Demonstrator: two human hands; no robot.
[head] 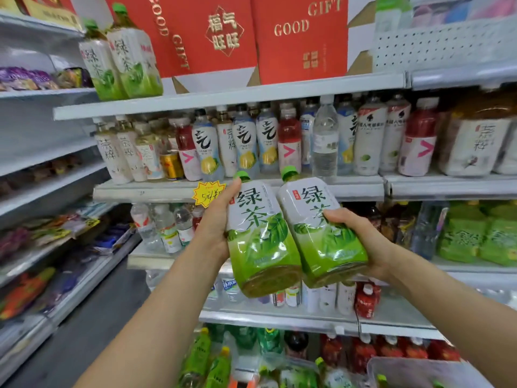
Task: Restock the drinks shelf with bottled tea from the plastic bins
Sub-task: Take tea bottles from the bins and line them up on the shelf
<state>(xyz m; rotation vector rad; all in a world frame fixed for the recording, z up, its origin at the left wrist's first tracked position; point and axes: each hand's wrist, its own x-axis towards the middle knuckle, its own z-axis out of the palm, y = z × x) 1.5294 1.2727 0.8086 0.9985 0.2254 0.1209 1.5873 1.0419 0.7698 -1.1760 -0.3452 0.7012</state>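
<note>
Head view: two green-capped plastic bottles labelled 绿茶, tilted, touching side by side before the white metal drinks shelf (251, 189). Left bottle (260, 233) gripped by left hand (215, 219), fingers curled behind it; right bottle (321, 228) gripped by right hand (361, 236), fingers wrapped over label. Two matching bottles (123, 60) on top shelf beside red "GOOD GIFT" boxes (299, 37). Yellow starburst tag (208, 193), "5元".

Glossy plastic-wrapped tea bottles (263, 236), matt white metal shelf (232, 99), red cardboard gift boxes (300, 37).
</note>
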